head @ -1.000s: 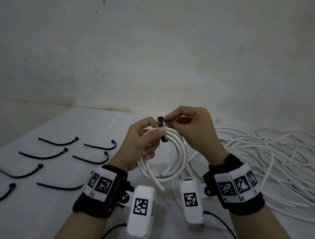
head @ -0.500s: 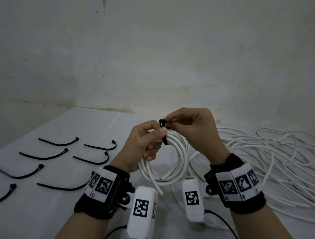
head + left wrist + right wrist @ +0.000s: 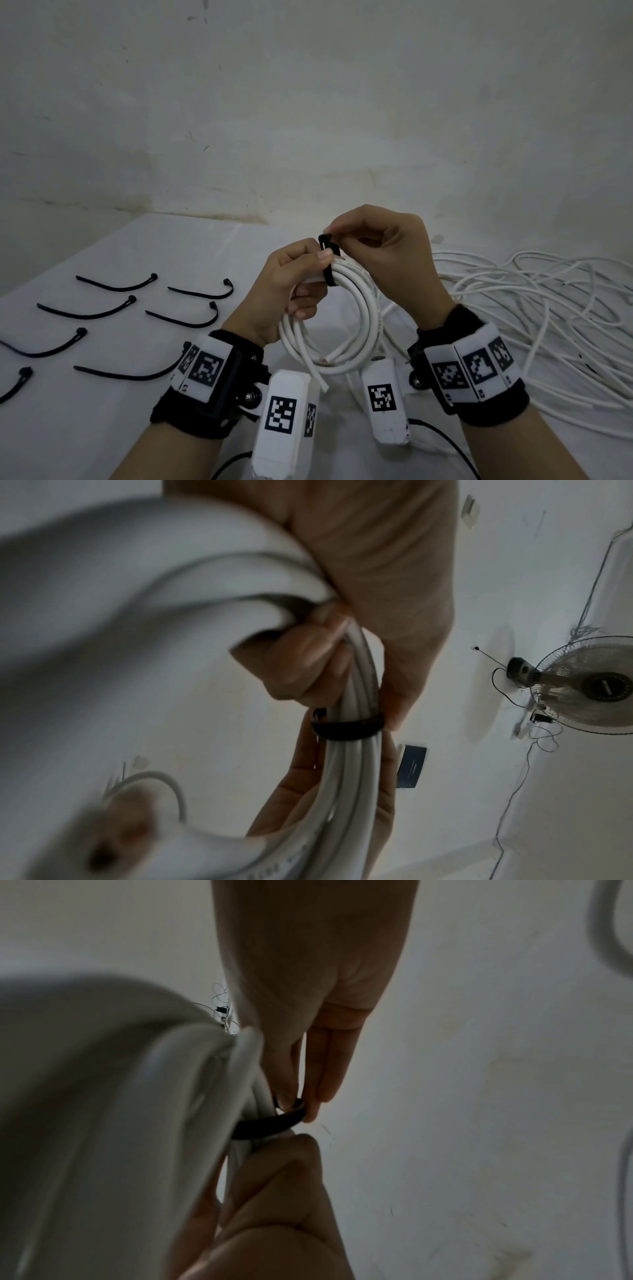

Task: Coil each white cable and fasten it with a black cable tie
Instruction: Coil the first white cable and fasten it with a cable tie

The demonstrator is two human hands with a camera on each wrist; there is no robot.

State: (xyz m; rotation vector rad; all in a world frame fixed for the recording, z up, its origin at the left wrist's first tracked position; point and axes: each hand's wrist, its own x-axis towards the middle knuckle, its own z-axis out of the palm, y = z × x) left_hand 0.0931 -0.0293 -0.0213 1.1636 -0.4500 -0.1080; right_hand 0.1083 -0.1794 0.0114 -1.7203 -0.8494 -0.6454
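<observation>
Head view: a pale surface meets a stained, scuffed wall. Curved black ties lie left, loose white cable right. Left hand grips the round coil; right hand pinches its tie.

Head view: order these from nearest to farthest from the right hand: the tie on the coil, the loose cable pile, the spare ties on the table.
1. Tie on the coil: pinched by the right hand at the top of the coil.
2. Loose cable pile: on the table, just right of that hand.
3. Spare ties: far left on the table.
</observation>
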